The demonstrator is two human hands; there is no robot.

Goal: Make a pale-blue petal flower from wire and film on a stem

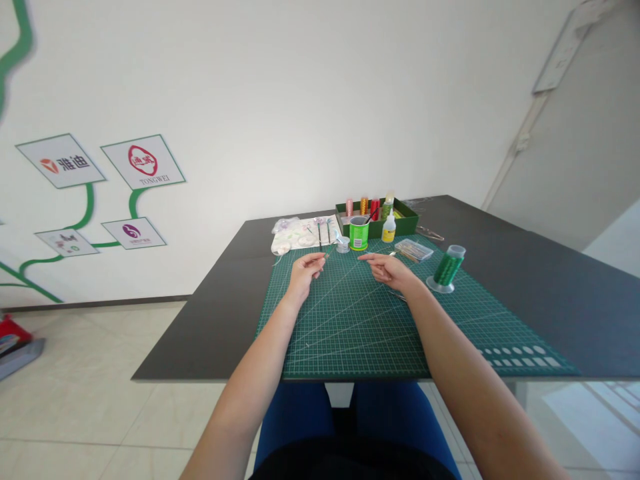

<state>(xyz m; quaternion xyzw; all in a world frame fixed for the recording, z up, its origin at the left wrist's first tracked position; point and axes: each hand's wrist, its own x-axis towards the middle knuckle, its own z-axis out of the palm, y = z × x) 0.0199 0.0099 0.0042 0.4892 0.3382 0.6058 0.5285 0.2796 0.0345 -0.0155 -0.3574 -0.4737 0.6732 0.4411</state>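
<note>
My left hand (306,270) is raised over the green cutting mat (345,327), thumb and fingertips pinched on a thin green strand (332,249) that points up and to the right. Across a small gap, my right hand (387,268) has its index finger reaching left and the other fingers curled in; anything between its fingertips is too small to make out. Just beyond the hands are a small clear spool (343,245) and a bright green can (359,235). A cone of green thread (448,268) stands right of my right hand. Metal scissors or tweezers (398,295) lie partly under that wrist.
A dark green box (411,221) holds pink, gold, red and green thread spools at the back. Before it stand a yellow-labelled glue bottle (389,230) and a clear case (414,250). Slim tools lie on a patterned white cloth (295,235) at back left. The black table (210,333) extends both ways.
</note>
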